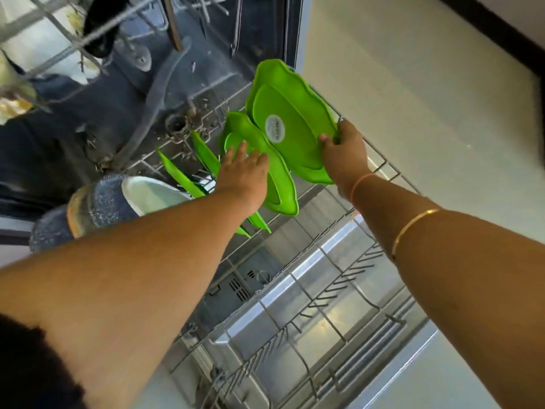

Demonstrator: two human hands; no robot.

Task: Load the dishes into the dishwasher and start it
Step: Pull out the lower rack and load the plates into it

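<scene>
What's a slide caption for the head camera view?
Right hand grips green plate; left hand touches second plate in rack.

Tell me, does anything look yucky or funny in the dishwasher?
Yes. Bits of dirt lie scattered on the dishwasher floor around the round drain. Also, the big green plate in the right hand has a white sticker stuck on it.

Single head-worn wide-angle view. Looks steeply down from above pulled-out lower rack (383, 165), close; frame rolled, so rack runs diagonally from bottom centre up to middle. Dishwasher tub (97, 93) beyond rack, upper left. Open door (298, 278) beneath rack. Pale floor (413, 98) right of rack
</scene>
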